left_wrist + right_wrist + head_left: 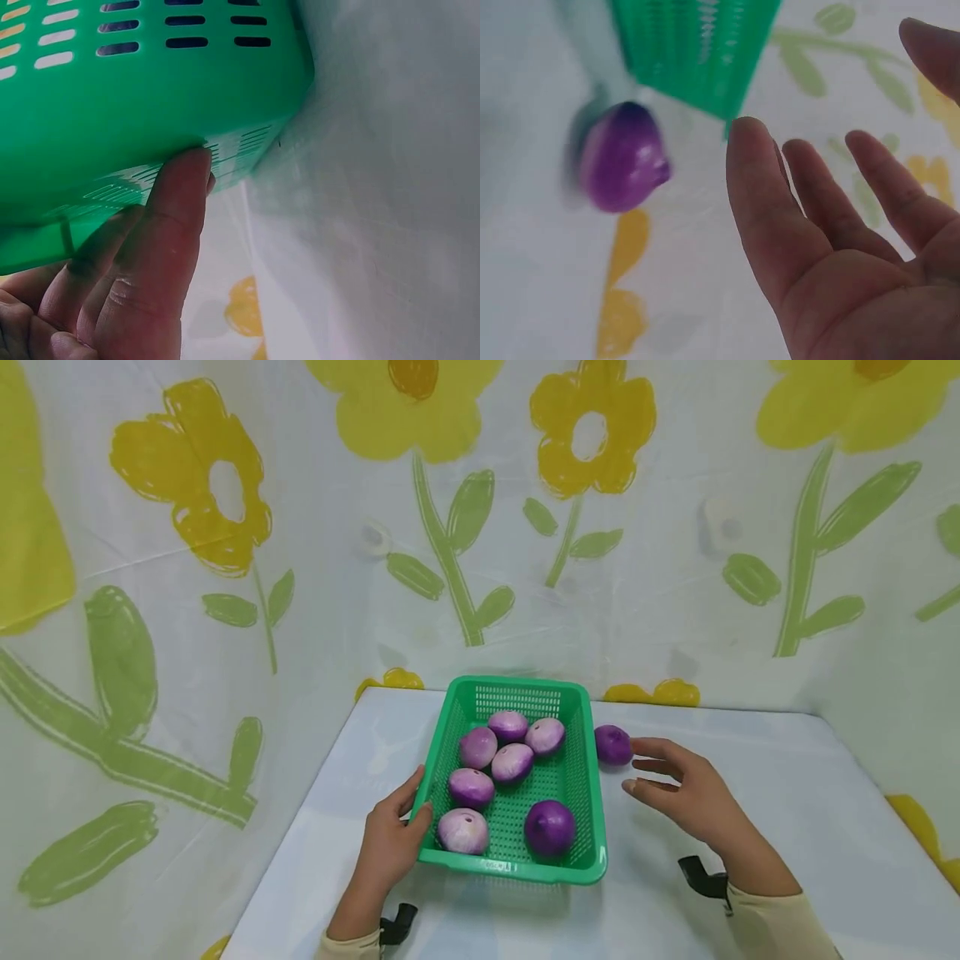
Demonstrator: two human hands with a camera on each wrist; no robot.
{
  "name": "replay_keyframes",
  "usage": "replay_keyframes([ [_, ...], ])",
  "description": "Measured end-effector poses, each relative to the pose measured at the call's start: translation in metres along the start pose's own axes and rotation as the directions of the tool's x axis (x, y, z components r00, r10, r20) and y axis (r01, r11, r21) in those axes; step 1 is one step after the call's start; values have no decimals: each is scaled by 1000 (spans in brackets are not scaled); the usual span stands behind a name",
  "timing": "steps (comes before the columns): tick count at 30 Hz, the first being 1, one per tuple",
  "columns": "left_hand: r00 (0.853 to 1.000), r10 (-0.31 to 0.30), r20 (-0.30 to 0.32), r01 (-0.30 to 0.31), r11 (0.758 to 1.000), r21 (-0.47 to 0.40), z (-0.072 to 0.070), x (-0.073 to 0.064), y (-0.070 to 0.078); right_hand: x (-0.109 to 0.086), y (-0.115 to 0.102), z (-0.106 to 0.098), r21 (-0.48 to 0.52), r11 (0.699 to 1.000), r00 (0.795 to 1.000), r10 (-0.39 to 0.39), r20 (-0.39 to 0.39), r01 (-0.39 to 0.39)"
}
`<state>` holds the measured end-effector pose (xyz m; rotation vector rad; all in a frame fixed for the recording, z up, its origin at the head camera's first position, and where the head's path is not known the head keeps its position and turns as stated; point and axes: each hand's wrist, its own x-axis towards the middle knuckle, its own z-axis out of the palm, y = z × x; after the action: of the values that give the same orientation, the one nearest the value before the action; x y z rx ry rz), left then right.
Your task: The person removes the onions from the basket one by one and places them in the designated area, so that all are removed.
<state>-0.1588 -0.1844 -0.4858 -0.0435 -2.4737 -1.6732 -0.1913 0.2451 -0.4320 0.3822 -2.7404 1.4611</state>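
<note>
In the head view, the left hand (393, 839) grips the left side of the green basket (513, 867), with the thumb at its rim; seven purple onions (550, 828) lie inside, and one loose onion (614, 746) rests on the bench (780, 768), just beside the basket's right wall; the right hand (693, 789) is near it, fingers spread and holding nothing. In the left wrist view, the fingers touch the outer wall; if this one-sided hold pulls upward, the basket could tip and its onions roll. In the right wrist view, the fingertips are apart from the loose onion; being round, it could escape if pushed off-centre.
</note>
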Motion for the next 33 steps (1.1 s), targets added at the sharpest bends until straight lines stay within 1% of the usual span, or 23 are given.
replay_keyframes([
  [3, 1000, 7, -6, -7, 1000, 8, 1, 1, 0, 11, -19, 3, -11, 995, 994, -100, 47, 101],
  [6, 1000, -1, -16, 2, 1000, 15, 2, 1, -1, 25, -36, 9, -62, 979, 976, -186, 115, 194],
  [9, 1000, -15, -18, 15, 1000, 12, 2, 0, -2, 36, -50, 16, -133, 958, 956, -226, 186, 253],
  [11, 1000, -20, -12, 20, 1000, 3, 2, 0, -2, 42, -58, 21, -170, 944, 940, -238, 245, 283],
  [12, 1000, -22, -10, 22, 1000, 1, 2, -1, -2, 45, -63, 24, -189, 934, 929, -247, 277, 304],
  [14, 1000, -23, -9, 23, 1000, -1, 2, -1, -2, 49, -71, 31, -233, 905, 896, -262, 358, 357],
  [18, 1000, -23, -10, 22, 1000, -2, -1, -1, -2, 58, -90, 43, -280, 835, 810, -288, 511, 474],
  [20, 1000, -19, -12, 19, 1000, -1, -2, 0, -2, 62, -99, 49, -282, 812, 776, -294, 559, 511],
  [22, 1000, -13, -13, 13, 1000, 2, -3, 0, -2, 67, -107, 56, -269, 806, 755, -298, 584, 527],
  [24, 1000, -8, -14, 8, 1000, 6, -3, 1, -3, 71, -113, 64, -260, 808, 744, -294, 600, 529],
  [26, 1000, -6, -12, 6, 1000, 6, -3, 1, -3, 76, -115, 71, -250, 809, 732, -291, 616, 532],
  [28, 1000, -5, -5, 5, 1000, 2, -2, 1, -3, 80, -117, 76, -245, 803, 713, -286, 641, 543],
  [30, 1000, -7, 4, 7, 1000, -5, 0, 0, -3, 82, -116, 81, -251, 799, 698, -269, 663, 547],
  [33, 1000, -13, 15, 14, 1000, -17, 1, -1, -3, 82, -113, 86, -280, 811, 693, -200, 693, 514],
])
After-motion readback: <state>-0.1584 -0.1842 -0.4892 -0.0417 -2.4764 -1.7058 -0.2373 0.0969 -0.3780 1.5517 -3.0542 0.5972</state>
